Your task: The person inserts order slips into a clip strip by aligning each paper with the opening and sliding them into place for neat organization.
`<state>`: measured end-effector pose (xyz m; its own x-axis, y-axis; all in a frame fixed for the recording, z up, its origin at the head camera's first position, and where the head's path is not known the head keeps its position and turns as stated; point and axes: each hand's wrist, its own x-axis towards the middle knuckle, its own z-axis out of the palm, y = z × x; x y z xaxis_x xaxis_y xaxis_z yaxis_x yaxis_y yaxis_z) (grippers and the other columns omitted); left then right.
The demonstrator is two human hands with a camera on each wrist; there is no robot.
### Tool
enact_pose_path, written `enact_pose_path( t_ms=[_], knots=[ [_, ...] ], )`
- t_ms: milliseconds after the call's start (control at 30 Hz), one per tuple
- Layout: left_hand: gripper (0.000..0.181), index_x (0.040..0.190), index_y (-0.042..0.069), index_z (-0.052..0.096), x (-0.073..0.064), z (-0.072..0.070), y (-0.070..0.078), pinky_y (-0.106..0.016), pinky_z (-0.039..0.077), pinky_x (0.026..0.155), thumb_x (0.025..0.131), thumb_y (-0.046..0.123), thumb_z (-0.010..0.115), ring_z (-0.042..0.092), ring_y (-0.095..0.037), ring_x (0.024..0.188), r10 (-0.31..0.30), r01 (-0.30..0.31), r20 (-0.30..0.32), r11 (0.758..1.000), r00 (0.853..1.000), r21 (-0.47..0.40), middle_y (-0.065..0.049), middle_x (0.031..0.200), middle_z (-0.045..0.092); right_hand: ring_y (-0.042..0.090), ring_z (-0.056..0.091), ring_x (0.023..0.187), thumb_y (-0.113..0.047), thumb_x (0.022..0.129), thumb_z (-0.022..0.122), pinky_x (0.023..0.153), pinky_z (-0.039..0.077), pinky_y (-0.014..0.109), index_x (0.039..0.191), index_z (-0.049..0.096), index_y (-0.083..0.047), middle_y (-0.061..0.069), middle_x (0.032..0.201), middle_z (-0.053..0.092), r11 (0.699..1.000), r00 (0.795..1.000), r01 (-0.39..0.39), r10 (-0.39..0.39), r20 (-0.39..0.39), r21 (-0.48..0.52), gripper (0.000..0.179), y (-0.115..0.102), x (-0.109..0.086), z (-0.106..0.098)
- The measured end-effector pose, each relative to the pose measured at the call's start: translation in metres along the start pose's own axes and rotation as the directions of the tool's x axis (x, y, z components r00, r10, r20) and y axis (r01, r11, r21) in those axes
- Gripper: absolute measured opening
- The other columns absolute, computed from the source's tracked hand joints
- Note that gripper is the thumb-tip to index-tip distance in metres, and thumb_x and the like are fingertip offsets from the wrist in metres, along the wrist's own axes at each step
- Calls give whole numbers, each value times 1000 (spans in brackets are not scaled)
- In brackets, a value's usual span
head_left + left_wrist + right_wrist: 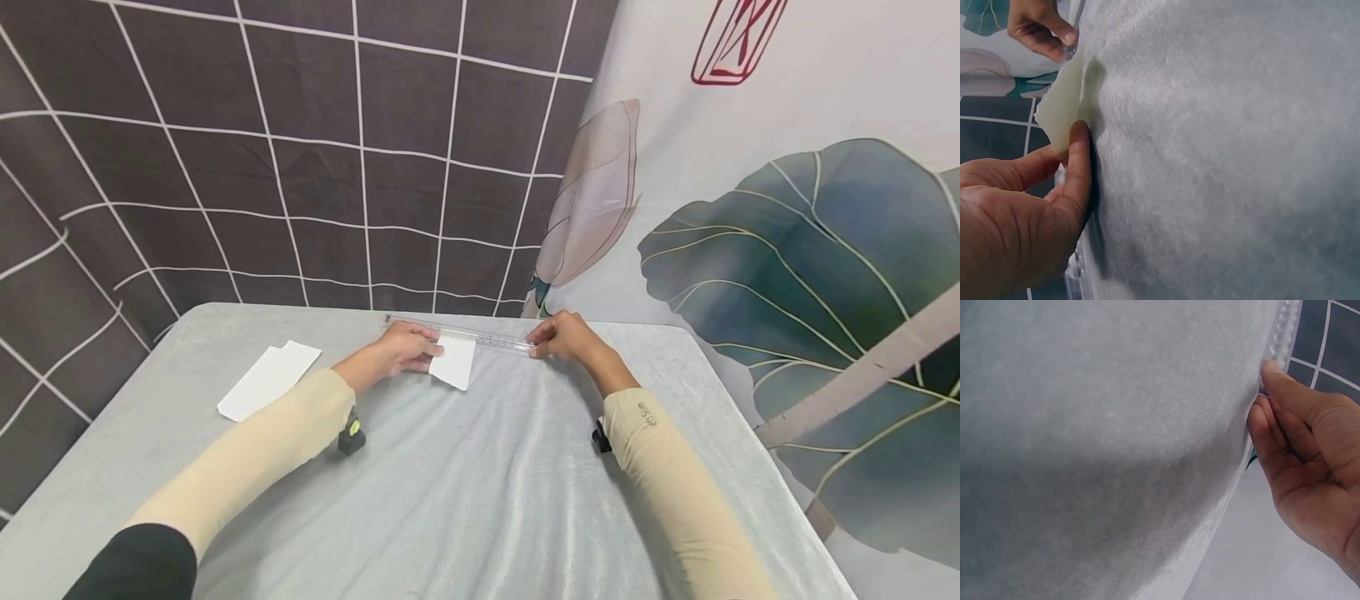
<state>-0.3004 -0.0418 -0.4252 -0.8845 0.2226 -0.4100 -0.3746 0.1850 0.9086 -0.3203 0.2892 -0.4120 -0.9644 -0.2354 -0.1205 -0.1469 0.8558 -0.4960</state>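
Near the far edge of the table, my left hand (399, 347) pinches a small piece of white paper (454, 364) between thumb and fingers. In the left wrist view the paper (1063, 103) stands tilted off the cloth, with one ragged edge. A clear plastic ruler (498, 340) runs along the far edge, behind the paper and partly hidden by the left hand. Whether the left fingers also touch the ruler, I cannot tell. My right hand (572, 342) pinches the ruler's right end; the right wrist view shows thumb and fingers at the ruler (1283, 334).
Another white sheet of paper (268, 382), with an uneven outline, lies on the left of the table. Grey plush cloth (480, 492) with soft folds covers the table. A dark gridded curtain (300, 175) hangs behind, and a leaf-patterned curtain (675, 150) hangs at the right.
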Motion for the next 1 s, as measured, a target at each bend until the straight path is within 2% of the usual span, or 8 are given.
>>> enact_pose_path(
  t_ms=[333,667,1000],
  knots=[
    [52,154,-6,60,-2,8,2,-27,71,81,104,-6,72,72,-14,86,-8,8,-3,1000,1000,-28,-9,105,76,32,80,116,-14,94,93,97,66,43,121,88,-8,13,121,87,1000,1000,7,-7,-4,-1,28,-1,0,0],
    [52,154,-5,61,-1,13,1,-27,71,82,103,-7,73,73,-14,85,-11,11,-5,999,1000,-46,-18,120,79,31,80,116,-14,94,94,99,67,43,121,88,-9,13,122,86,1000,1000,-2,2,1,-1,29,-1,1,1],
    [50,151,-6,63,0,22,3,-25,70,77,102,-7,74,71,-13,82,-9,9,-3,998,1000,-55,-12,109,77,31,79,115,-14,93,94,103,65,46,121,88,-8,12,120,87,1000,1000,-15,15,-2,-15,29,-3,1,1]
  ],
)
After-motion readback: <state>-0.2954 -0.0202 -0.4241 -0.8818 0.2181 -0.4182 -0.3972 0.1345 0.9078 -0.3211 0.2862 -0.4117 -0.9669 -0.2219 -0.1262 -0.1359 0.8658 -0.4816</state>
